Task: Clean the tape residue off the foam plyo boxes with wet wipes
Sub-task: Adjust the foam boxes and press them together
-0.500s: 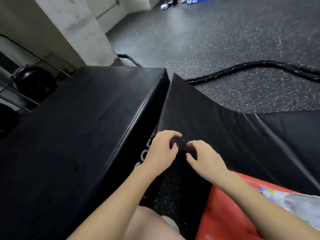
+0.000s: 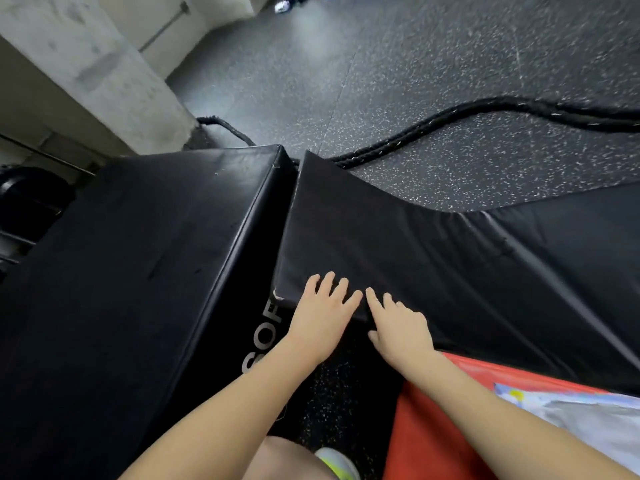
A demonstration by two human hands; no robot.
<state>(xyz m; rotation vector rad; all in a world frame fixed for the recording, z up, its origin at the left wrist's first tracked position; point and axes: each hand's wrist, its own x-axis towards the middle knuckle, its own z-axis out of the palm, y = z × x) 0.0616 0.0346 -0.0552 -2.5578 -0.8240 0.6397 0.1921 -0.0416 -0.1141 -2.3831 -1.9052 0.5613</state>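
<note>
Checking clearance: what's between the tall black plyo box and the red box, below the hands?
Head view: a strip of bare speckled floor, with a knee and shoe at its near end. Both hands, left and right, rest above it on the low black box.

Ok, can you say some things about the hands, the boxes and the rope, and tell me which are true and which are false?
1. Both hands, left and right, lie flat on the low black box. True.
2. A hand holds a wet wipe. False: neither holds anything.
3. The rope lies on the floor. True.
4. The tall box is red. False: it is black.
</note>
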